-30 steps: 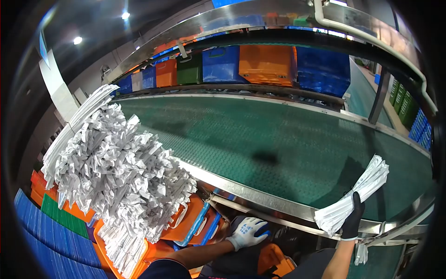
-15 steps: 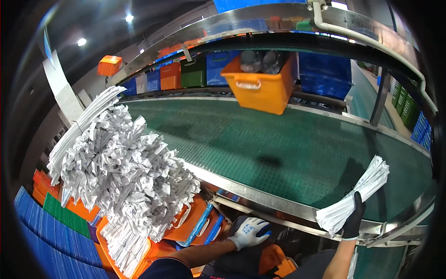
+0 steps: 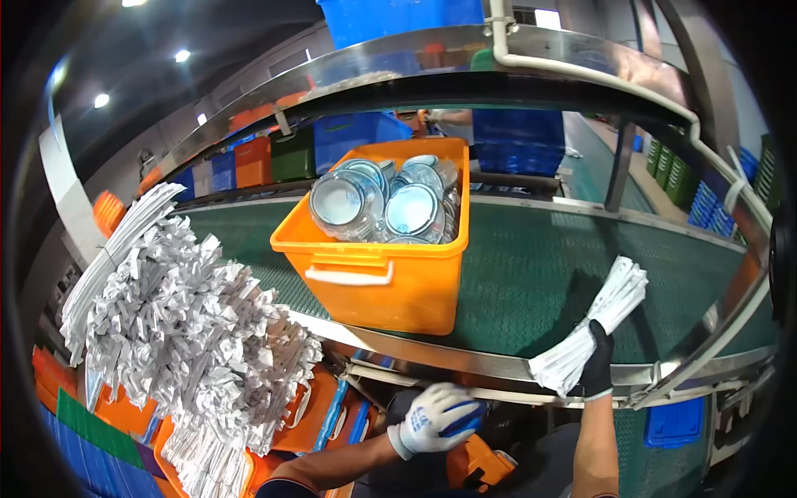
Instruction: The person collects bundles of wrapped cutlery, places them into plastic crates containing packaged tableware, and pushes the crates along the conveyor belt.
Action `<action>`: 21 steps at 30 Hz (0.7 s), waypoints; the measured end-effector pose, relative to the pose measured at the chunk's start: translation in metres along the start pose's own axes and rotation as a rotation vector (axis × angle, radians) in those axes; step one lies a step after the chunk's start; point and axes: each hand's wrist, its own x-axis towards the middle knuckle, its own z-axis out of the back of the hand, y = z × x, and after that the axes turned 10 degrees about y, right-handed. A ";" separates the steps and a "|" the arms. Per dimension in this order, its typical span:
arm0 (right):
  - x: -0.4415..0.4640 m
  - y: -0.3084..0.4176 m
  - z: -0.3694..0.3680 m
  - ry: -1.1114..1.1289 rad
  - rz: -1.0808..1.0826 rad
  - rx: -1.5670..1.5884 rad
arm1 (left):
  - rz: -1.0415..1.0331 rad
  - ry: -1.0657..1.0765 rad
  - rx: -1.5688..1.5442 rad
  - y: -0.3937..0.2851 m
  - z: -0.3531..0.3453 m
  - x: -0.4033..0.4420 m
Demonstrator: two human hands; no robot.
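My right hand, in a black glove, is closed round a bundle of folded white paper strips. The bundle slants up to the right, fanned at both ends, over the near edge of the green conveyor belt. My left hand, in a white glove with blue-coated fingers, hovers below the belt's metal rim with nothing in it; its fingers are loosely bent and a little blurred. Beyond it, an orange bin with a white handle stands on the belt, holding several clear plastic containers.
A tall stack of similar paper bundles rises at my left above orange bins. Blue folded crates lie at lower left. A metal rail edges the belt. Behind it stand blue, green and orange bins. A small orange box is near my legs.
The orange bin with containers has come nearer and to the left along the belt. My left hand has lifted slightly. My right hand still grips the paper bundle. The view has shifted.
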 end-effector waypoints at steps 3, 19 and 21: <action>-0.003 0.007 -0.004 0.000 -0.044 0.031 | -0.226 -0.263 0.148 -0.035 0.080 0.067; -0.009 0.228 -0.082 0.191 -0.001 -0.810 | -0.021 -0.153 0.376 -0.018 0.038 0.247; 0.021 0.248 -0.103 0.341 -0.007 -1.000 | -0.052 -0.151 0.320 -0.023 0.028 0.250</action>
